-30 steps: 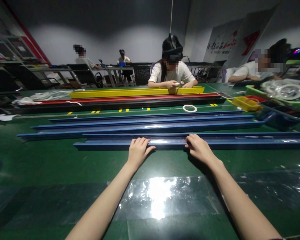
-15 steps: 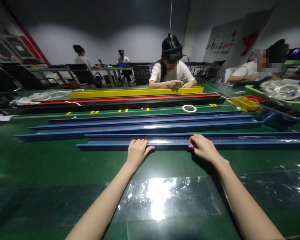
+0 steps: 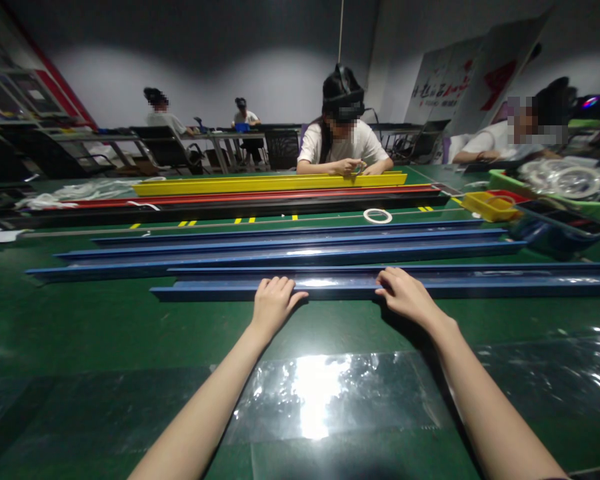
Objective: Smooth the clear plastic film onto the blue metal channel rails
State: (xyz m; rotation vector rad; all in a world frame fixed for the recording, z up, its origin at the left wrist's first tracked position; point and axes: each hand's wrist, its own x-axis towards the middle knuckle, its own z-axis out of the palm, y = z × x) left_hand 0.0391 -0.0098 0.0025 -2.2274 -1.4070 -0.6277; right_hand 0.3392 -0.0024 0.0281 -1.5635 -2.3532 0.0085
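Observation:
A long blue channel strip (image 3: 460,291) lies across the green table in front of me, running out of view on the right. My left hand (image 3: 274,300) is closed over its near wall, the fingers inside the channel and the thumb stretched along the front. Farther right, my right hand (image 3: 405,291) grips the same strip with curled fingers; its fingertips are partly hidden. Between my forearms and beyond them, a clear plastic sleeve (image 3: 380,393) lies flat, shining under the light.
Behind lie more blue channels (image 3: 220,257), then black, red and yellow strips (image 3: 275,185). A white ring (image 3: 377,216) rests between. Yellow, blue and green bins (image 3: 490,207) stand at the right. A co-worker (image 3: 343,143) sits opposite, hands at the yellow strip.
Both my hands keep their places on the blue channel. The whole view has shifted very slightly; nothing else has visibly moved.

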